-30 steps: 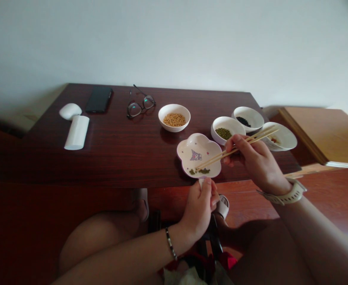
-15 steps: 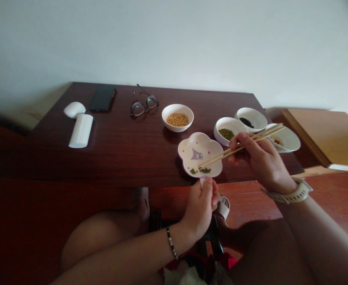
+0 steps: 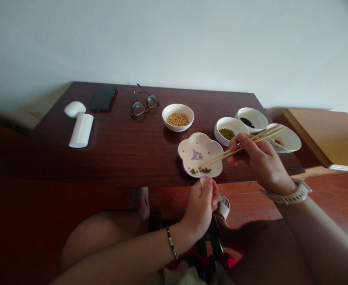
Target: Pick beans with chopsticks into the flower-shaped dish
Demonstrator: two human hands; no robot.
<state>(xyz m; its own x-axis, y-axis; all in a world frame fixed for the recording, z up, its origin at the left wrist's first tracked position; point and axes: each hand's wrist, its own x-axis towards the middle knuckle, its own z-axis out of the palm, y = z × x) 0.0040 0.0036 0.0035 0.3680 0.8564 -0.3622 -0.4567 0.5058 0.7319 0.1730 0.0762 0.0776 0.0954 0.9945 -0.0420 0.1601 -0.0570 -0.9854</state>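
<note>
My right hand (image 3: 258,158) grips a pair of wooden chopsticks (image 3: 239,146) whose tips rest over the green beans (image 3: 202,170) in a flower-shaped dish (image 3: 200,154) at the table's front edge. My left hand (image 3: 200,206) pinches that dish's near rim with thumb and fingers closed. Just behind my right hand sits a white bowl of green beans (image 3: 229,130).
On the dark wooden table (image 3: 117,138) stand a bowl of yellow beans (image 3: 177,116), a bowl of black beans (image 3: 250,118) and a further white dish (image 3: 288,139). Glasses (image 3: 144,105), a phone (image 3: 102,98) and white objects (image 3: 80,128) lie on the left. A lighter wooden table (image 3: 325,134) stands to the right.
The chopstick tips have lowered slightly toward the green beans in the flower dish. My left hand keeps its hold on the rim.
</note>
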